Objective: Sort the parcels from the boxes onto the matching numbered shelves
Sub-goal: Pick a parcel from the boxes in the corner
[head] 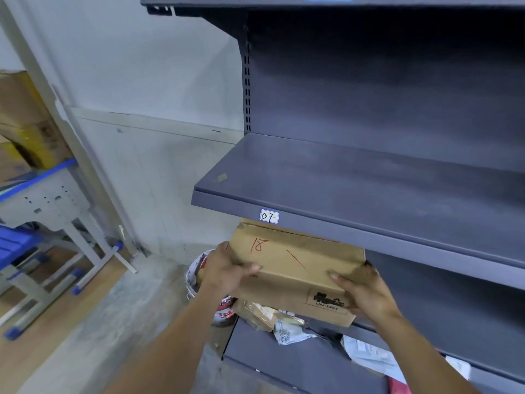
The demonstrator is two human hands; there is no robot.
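Parcel (295, 268): brown cardboard box marked "18" in red, held just below the front edge of the shelf (355, 177) labelled "07" (269, 216).
Left hand (227, 271): fingers wrapped over the box's left end, gripping it.
Right hand (366, 291): fingers clasped round the box's right corner.
Lower shelf (298, 356): crumpled mailers (292, 331) lie under the box; whether it touches them is unclear.
Bucket (199, 268): partly hidden behind the left hand.
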